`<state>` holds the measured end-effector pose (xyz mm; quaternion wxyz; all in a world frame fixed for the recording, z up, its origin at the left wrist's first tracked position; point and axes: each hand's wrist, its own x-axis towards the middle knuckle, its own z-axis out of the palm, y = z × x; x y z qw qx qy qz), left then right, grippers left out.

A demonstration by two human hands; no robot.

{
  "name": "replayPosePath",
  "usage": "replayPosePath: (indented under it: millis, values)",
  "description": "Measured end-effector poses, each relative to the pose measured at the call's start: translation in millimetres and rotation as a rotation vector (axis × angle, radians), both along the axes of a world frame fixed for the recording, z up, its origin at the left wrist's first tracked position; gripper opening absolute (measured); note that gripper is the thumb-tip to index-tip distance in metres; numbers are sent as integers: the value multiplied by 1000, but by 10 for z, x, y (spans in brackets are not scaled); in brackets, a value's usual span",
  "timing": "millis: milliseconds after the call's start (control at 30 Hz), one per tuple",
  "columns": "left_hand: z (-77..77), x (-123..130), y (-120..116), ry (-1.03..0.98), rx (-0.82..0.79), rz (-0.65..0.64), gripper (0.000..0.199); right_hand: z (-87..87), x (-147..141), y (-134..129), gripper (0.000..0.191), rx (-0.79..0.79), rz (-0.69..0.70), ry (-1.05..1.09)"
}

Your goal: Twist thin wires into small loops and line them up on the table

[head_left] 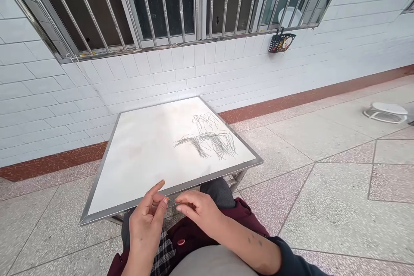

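My left hand (149,213) and my right hand (199,209) meet over my lap, just off the near edge of the white table (139,146). Between the fingertips runs a thin wire (172,202), pinched by both hands and crossing itself in the small gap. Farther back on the tabletop lies a loose spread of thin dark wires (207,142), bent and overlapping. Behind it sits a group of wires with looped ends (205,120).
Beyond the table rises a white tiled wall (168,69) with a barred window (181,4). A dark patterned basket (281,42) hangs below the bars. A white stool (386,111) stands on the floor (343,185) to the right.
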<state>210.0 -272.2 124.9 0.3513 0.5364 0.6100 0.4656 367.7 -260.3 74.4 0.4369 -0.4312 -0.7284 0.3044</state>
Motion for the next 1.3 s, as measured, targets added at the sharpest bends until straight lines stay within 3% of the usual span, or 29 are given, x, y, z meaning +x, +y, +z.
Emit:
replayPosePath:
  millis: [133, 300, 533, 667, 800, 967, 1133, 1300]
  values:
    - [-99, 47, 31, -45, -35, -119, 54, 54, -8, 28, 12, 46, 46, -15]
    - [-143, -16, 87, 15, -50, -130, 54, 65, 69, 97, 18, 60, 14, -50]
    - [-295, -134, 179, -48, -67, -113, 54, 18, 242, 266, 19, -66, -121, 41]
    - [-433, -233, 257, -38, -79, -69, 54, -110, 409, 429, 18, -185, -257, 112]
    - [-620, -388, 442, -35, -78, -21, 58, -272, 660, 787, 22, -270, -362, 94]
    - [-903, -539, 793, 73, -97, -42, 58, -382, 861, 1486, 19, -343, -424, 25]
    - [-1126, -615, 1082, 416, -41, 7, 48, -385, 765, 2118, 19, -391, -399, 43]
    - [-1312, -645, 1202, 480, -28, 80, 47, -341, 667, 2488, 23, -416, -333, 63]
